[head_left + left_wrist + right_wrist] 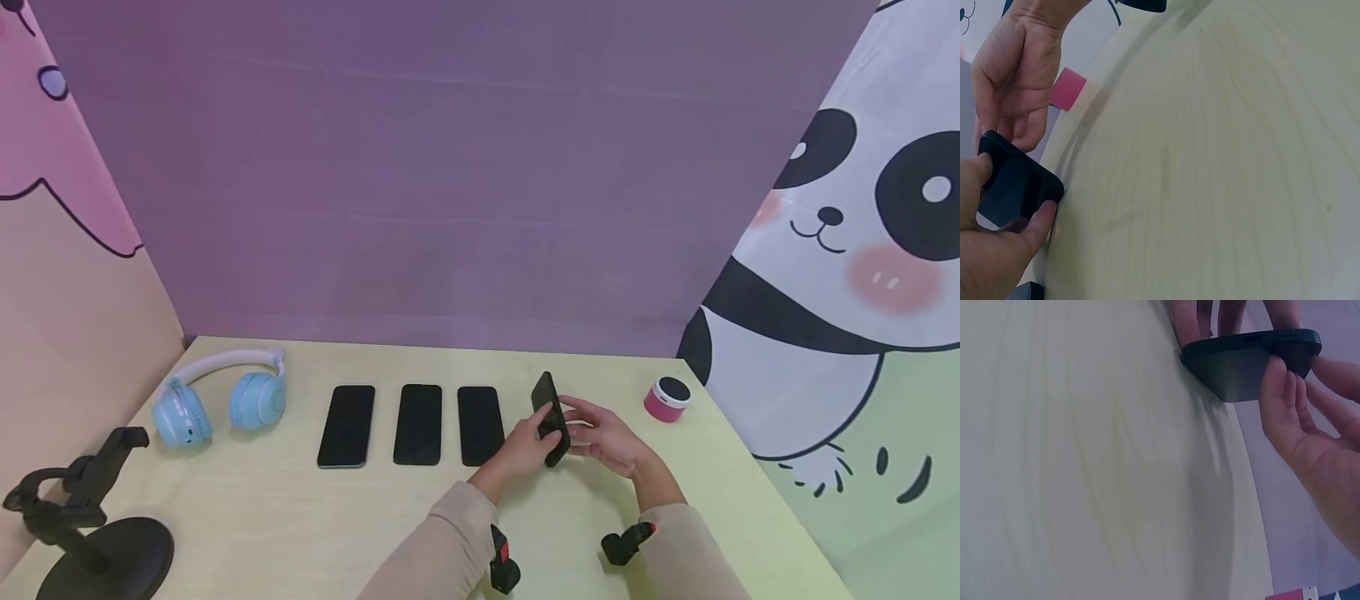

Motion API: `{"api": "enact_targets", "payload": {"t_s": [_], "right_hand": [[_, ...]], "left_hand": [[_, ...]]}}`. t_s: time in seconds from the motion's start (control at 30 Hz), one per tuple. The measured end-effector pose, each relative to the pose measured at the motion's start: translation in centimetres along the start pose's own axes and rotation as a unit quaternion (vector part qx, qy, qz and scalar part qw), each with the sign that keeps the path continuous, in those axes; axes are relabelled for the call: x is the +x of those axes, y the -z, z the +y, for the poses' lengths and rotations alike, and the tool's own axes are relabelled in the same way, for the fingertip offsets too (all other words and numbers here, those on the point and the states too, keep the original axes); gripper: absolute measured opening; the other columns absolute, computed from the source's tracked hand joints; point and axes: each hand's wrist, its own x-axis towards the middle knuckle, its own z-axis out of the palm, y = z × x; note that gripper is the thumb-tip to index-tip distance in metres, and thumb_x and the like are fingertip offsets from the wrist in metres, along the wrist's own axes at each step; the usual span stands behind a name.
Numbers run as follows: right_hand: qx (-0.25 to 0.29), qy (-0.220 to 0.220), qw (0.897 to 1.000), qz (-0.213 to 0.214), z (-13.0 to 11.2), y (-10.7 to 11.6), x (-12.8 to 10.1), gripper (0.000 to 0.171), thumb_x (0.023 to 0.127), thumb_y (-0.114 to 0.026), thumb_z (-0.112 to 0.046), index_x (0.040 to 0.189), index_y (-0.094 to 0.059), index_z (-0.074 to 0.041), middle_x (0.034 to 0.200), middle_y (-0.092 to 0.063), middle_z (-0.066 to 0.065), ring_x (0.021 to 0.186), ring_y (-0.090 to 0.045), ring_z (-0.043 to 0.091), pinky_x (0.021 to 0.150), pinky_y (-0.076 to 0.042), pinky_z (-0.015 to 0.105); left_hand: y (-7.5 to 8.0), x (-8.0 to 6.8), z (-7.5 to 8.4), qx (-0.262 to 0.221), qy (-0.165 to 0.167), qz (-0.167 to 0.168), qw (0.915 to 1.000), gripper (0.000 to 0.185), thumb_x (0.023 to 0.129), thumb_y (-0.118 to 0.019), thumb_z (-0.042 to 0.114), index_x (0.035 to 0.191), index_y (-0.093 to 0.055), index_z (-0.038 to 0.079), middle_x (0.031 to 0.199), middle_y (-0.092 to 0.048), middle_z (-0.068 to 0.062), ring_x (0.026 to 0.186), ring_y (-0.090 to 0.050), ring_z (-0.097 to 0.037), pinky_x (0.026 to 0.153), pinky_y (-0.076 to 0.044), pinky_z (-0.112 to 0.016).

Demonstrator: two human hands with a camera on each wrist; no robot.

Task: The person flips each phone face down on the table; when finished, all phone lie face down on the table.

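Note:
My left hand [523, 446] grips a dark smartphone [553, 423] by its edges, holding it tilted up on its side above the table. In the left wrist view, the thumb and a finger press on the phone's [1019, 178] dark face and edge. My right hand [609, 440] is just to the right of the phone, its fingers loosely extended. The right wrist view shows those fingertips against the phone's back [1235, 372], near the end with the charging port. Three more black phones, a left one [347, 427], a middle one [417, 425] and a right one [481, 425], lie flat in a row.
Light blue and white headphones [257, 400] lie at the table's back left. A black stand [112, 560] with a round base is at the front left. Toward the right edge is a small pink cylinder [664, 408] with a black top. A purple backdrop [435, 183] rises behind the table.

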Motion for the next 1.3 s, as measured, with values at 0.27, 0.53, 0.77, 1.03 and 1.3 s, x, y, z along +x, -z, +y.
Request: {"api": "enact_targets", "payload": {"t_s": [0.27,0.53,0.77,1.03,1.3], "right_hand": [[0.001,0.008,1.0,0.001,-0.2,-0.4,0.1,0.062,0.096,-0.05,0.005,0.15,-0.02,0.007,0.121,-0.04,0.018,0.101,-0.056,0.018,0.089,-0.05,0.046],[0.004,0.001,1.0,0.0,0.6,-0.9,0.5,0.061,0.098,-0.053,0.001,0.15,-0.022,0.007,0.124,-0.044,0.015,0.107,-0.057,0.019,0.094,-0.046,0.049],[-0.015,-0.002,1.0,-0.007,1.1,-1.1,0.6,0.061,0.098,-0.055,-0.002,0.149,-0.023,0.01,0.127,-0.045,0.019,0.109,-0.057,0.022,0.094,-0.046,0.048],[-0.053,-0.017,0.998,0.011,1.6,-1.4,0.9,0.06,0.097,-0.053,0.003,0.148,-0.022,0.012,0.135,-0.04,0.03,0.112,-0.055,0.024,0.093,-0.048,0.042],[-0.088,-0.035,0.994,0.056,1.6,-1.6,0.8,0.061,0.092,-0.057,0.008,0.145,-0.028,0.013,0.136,-0.04,0.035,0.115,-0.054,0.033,0.092,-0.049,0.038]], "left_hand": [[0.4,0.2,0.0,-0.01,-0.025,-0.005,0.9996,0.055,0.102,-0.053,0.023,0.152,-0.033,0.009,0.104,-0.054,-0.011,0.079,-0.051,-0.017,0.083,-0.041,-0.033],[1.1,-0.3,0.7,-0.044,-0.02,0.008,0.9988,0.055,0.104,-0.05,0.027,0.149,-0.033,0.0,0.13,-0.053,-0.016,0.111,-0.057,-0.025,0.095,-0.044,-0.041],[1.3,-0.7,1.3,-0.04,-0.018,0.031,0.9986,0.056,0.1,-0.056,0.02,0.147,-0.034,-0.002,0.133,-0.053,-0.015,0.116,-0.053,-0.023,0.096,-0.044,-0.042],[1.5,-0.9,1.3,0.016,-0.006,0.042,0.999,0.049,0.101,-0.048,0.01,0.147,-0.035,-0.003,0.14,-0.047,-0.022,0.128,-0.045,-0.03,0.103,-0.038,-0.045],[1.7,-1.0,0.7,0.078,0.023,0.058,0.995,0.044,0.099,-0.051,0.007,0.142,-0.044,-0.003,0.137,-0.051,-0.021,0.129,-0.045,-0.033,0.104,-0.037,-0.046]]}}
